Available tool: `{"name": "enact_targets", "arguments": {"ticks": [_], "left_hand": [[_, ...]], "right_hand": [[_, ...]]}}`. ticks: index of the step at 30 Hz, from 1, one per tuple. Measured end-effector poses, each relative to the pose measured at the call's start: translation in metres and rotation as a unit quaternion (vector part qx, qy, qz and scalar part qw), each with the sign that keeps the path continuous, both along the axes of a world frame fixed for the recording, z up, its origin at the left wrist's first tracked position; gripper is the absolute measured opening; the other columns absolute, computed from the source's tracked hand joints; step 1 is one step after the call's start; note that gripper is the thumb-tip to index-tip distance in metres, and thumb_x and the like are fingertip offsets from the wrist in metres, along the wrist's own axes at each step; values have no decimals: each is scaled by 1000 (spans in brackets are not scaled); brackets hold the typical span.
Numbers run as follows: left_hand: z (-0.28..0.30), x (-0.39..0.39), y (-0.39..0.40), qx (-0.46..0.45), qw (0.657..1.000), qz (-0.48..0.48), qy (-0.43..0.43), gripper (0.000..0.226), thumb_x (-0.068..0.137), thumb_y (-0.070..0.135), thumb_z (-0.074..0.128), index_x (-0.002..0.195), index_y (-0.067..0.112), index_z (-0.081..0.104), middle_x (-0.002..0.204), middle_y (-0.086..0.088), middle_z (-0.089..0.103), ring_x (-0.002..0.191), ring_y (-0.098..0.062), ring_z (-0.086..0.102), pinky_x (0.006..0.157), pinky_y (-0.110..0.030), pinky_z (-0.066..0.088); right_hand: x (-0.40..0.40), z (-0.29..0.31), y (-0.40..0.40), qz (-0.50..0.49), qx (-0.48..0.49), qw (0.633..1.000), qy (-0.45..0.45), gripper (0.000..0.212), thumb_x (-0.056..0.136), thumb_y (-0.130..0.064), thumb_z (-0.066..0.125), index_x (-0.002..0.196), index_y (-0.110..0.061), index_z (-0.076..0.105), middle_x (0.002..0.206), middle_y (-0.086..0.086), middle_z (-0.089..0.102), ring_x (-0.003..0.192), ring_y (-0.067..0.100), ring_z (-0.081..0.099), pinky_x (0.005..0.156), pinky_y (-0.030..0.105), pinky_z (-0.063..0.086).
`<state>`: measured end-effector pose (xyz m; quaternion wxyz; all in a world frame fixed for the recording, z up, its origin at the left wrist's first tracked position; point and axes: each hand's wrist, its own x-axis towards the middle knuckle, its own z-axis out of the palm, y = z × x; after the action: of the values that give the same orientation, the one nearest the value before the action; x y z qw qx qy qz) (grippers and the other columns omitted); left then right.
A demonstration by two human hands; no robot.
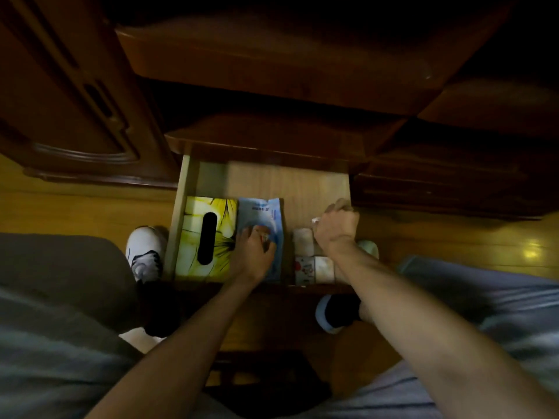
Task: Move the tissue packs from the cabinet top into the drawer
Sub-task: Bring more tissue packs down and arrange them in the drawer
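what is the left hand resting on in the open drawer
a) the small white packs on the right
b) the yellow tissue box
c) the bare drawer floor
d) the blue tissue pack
d: the left hand lies on the blue tissue pack, which sits just right of the yellow tissue box in the drawer.
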<state>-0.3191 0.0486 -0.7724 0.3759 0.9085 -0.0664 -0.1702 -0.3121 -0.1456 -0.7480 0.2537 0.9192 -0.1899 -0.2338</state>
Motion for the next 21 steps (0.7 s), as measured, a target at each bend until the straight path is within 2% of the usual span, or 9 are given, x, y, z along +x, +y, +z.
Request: {"name": "enact_targets", "arguments": {"ticks": [3,6,8,12,16,21], "left_hand": [[-5,1,-2,-3,1000,11,1,22,92,29,61,111,18,63,110,-9,57,101,-28,58,72,-35,47],[-11,-3,0,9,1000,-4,-22,24,91,27,62,111,15,63,109,-12,57,102,-30,56,70,-35,44],[-13,-6,2,23,999,-9,-31,24,90,25,62,108,10,61,108,-14,58,102,-32,55,68,-35,42],[-14,-7,2,26,999,-19,-37,24,89,24,61,108,9,61,108,-14,59,103,-32,55,67,-34,42],[-17,-5,7,14,1000,3,-19,27,90,25,60,114,11,62,112,-11,58,106,-28,54,73,-35,45],[-22,-4,2,40,999,-7,-15,31,91,30,59,114,10,60,112,-11,57,107,-30,53,76,-40,49]], "right_hand": [[5,-2,-1,43,-22,998,32,71,102,-58,25,122,-2,63,124,19,55,88,24,59,65,32,38],[8,6,-7,76,16,996,32,58,100,-56,33,106,-13,72,111,10,62,91,23,61,66,31,40],[13,15,-16,118,38,992,10,42,97,-47,46,114,-15,68,116,9,63,101,27,62,69,34,41],[25,14,-18,203,47,977,50,46,92,-45,58,127,-17,62,126,9,62,111,28,58,85,39,48],[26,-11,-7,191,27,971,142,62,86,-57,64,135,-19,57,135,7,58,120,26,52,88,43,43],[24,-30,-13,162,17,968,189,58,87,-62,59,128,-22,62,128,5,63,118,27,52,89,44,42]]}}
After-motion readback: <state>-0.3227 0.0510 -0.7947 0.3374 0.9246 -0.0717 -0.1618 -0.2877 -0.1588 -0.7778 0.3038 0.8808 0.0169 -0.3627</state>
